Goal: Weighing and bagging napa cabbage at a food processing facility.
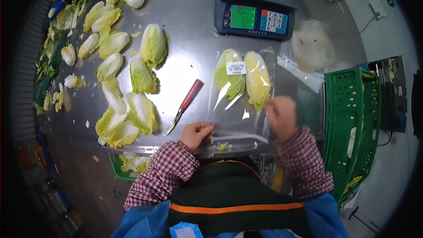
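Two small napa cabbages lie side by side in a clear plastic bag [243, 112] on the steel table; a printed label [236, 68] sits over the left one. Pinched at the bag's lower left corner, my left hand [197, 134] has its thumb and fingertips together. My right hand [281, 115], slightly blurred, is at the bag's right edge beside the yellow cabbage [257, 78]; whether it grips the film is unclear. A knife with a red handle [191, 95] and curved blade lies left of the bag. A white strip [241, 137] runs near the bag's lower edge.
Several cabbages [153, 44] and loose leaves [114, 125] lie to the left. A digital scale [256, 16] stands behind the bag. White strips [300, 72] and plastic film [314, 44] lie at the right, near stacked green crates [343, 125]. Another person's gloved hand [57, 9] is at upper left.
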The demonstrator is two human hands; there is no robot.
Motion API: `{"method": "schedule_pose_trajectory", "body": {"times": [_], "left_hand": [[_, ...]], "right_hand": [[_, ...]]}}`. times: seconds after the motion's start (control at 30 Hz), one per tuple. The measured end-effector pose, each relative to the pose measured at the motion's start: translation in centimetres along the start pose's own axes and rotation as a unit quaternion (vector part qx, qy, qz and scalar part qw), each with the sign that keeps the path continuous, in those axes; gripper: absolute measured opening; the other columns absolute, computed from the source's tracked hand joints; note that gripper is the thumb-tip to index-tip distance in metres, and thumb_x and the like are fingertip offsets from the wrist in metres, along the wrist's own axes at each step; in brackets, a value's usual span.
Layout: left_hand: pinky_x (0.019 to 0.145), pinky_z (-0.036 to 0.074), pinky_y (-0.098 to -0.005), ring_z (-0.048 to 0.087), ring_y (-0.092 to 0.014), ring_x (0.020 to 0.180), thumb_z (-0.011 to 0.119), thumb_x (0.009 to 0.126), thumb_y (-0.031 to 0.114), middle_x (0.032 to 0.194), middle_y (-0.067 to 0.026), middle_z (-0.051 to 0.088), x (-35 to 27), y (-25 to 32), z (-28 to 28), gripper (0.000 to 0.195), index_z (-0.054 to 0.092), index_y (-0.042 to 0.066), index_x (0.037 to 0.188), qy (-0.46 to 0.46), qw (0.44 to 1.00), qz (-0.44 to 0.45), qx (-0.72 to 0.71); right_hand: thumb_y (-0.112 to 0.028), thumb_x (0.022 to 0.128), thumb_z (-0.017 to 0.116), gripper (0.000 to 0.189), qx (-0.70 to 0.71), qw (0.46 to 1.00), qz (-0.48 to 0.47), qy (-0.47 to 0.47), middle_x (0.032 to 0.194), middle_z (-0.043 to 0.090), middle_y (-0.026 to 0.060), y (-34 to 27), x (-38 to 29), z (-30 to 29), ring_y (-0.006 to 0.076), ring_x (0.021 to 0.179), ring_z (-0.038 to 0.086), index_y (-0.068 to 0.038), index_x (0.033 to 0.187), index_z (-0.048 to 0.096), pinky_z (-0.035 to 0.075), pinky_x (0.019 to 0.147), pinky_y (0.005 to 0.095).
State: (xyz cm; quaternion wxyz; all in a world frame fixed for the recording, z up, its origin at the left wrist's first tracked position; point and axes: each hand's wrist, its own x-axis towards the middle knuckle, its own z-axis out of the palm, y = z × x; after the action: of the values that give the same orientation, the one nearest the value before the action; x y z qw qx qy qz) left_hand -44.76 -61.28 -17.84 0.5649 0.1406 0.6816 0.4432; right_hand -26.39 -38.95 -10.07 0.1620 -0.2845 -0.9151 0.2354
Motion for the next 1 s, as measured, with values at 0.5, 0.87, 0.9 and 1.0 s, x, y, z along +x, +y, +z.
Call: {"method": "schedule_pose_trajectory", "body": {"times": [0.5,0.87,0.9,1.0], "left_hand": [[0.069,0.048,-0.0205,0.057,-0.007,0.075,0.053,0.091,0.024,0.087,-0.0012,0.062,0.5,-2.1,0.6,0.024,0.063,0.003,0.097,-0.096,0.992,-0.042,-0.068],[0.067,0.048,-0.0223,0.061,-0.01,0.075,0.056,0.089,0.024,0.088,-0.0068,0.065,0.7,-2.5,0.6,0.029,0.059,-0.002,0.101,-0.096,0.987,-0.05,-0.116],[0.067,0.049,-0.0229,0.062,-0.011,0.078,0.057,0.089,0.025,0.088,-0.0079,0.065,0.7,-2.6,-0.1,0.032,0.057,-0.003,0.105,-0.116,0.974,-0.079,-0.178],[0.067,0.049,-0.0284,0.063,-0.022,0.078,0.061,0.083,0.017,0.09,-0.0106,0.064,-0.7,-0.6,-2.3,0.035,0.053,0.0,0.112,-0.063,0.995,0.048,0.067]], "right_hand": [[-0.014,0.077,0.062,0.013,0.098,0.992,0.042,-0.063,0.077,0.061,0.0075,-9.2,-4.7,8.4,0.0256,0.078,0.058,-0.009,0.089,0.059,0.04,0.083,0.0401],[-0.013,0.074,0.062,0.01,-0.023,0.981,-0.108,-0.16,0.079,0.05,0.0075,-8.1,-8.8,6.2,0.0261,0.079,0.052,-0.008,0.079,0.055,0.038,0.071,0.0377],[-0.013,0.072,0.062,0.011,-0.042,0.969,-0.049,-0.238,0.078,0.05,0.0086,-7.3,-11.6,3.4,0.0271,0.078,0.052,-0.007,0.078,0.055,0.039,0.069,0.0402],[-0.015,0.081,0.056,0.014,-0.165,0.879,0.128,-0.429,0.084,0.055,0.0112,-1.4,-21.9,-4.7,0.0271,0.079,0.055,-0.007,0.093,0.058,0.045,0.071,0.0395]]}}
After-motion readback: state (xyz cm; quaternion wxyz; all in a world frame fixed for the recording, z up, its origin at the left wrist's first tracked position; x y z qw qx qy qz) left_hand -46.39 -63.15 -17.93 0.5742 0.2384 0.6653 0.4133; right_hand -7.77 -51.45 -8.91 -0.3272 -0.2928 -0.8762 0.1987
